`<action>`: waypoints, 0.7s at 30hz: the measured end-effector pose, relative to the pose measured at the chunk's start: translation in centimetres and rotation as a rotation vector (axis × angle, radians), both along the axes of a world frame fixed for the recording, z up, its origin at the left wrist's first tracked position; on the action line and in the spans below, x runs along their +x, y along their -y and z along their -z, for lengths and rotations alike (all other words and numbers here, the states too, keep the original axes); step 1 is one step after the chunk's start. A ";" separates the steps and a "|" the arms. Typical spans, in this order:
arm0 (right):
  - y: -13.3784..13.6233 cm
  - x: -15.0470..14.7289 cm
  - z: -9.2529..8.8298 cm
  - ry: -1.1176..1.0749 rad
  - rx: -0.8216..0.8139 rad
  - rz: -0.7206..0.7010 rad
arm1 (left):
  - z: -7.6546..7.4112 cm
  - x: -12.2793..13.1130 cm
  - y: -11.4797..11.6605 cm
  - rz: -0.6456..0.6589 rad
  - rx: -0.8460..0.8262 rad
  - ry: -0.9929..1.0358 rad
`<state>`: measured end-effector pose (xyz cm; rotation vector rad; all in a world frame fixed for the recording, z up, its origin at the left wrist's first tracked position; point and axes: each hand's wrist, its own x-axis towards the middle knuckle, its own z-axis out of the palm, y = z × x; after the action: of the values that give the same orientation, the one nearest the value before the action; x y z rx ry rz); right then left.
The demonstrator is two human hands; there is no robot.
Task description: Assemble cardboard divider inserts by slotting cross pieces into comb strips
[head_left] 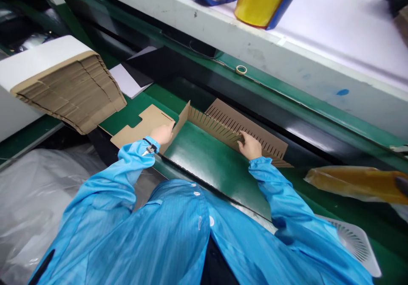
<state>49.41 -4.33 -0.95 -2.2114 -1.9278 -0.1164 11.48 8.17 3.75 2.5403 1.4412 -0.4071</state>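
Observation:
A notched brown cardboard piece [135, 132] lies on the green work surface [207, 157], its right part folded upright. My left hand [163, 133] is on this piece near the fold, with fingers closed on the cardboard. Behind the bare green surface stands a long cardboard strip with a row of slots [219, 131]; it meets the upright fold at its left end. My right hand [250, 145] pinches the upper edge of that strip. Another slotted brown panel [255, 128] shows just behind it.
At the left sits a stack of folded cardboard [73, 89]. A tape roll [241, 69] lies on the green ledge under a white shelf [287, 55] holding a yellow container [261, 2]. Right are an amber plastic-wrapped item [357, 183] and a white plastic basket [357, 238].

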 end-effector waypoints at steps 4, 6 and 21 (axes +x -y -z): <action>-0.4 0.1 -0.2 -0.013 -0.033 0.063 | 0.5 1.0 -0.6 0.061 -0.050 -0.076; -0.7 0.0 -0.3 -0.043 -0.063 0.067 | 0.8 0.9 -0.8 0.099 -0.063 -0.112; 20.7 -5.6 -6.7 -0.671 -0.496 0.012 | -0.7 0.2 -1.4 0.253 -0.067 -0.266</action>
<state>43.80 -25.00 5.73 -2.1156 -1.6569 1.0625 11.70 9.56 4.42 2.7006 1.1583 -0.8474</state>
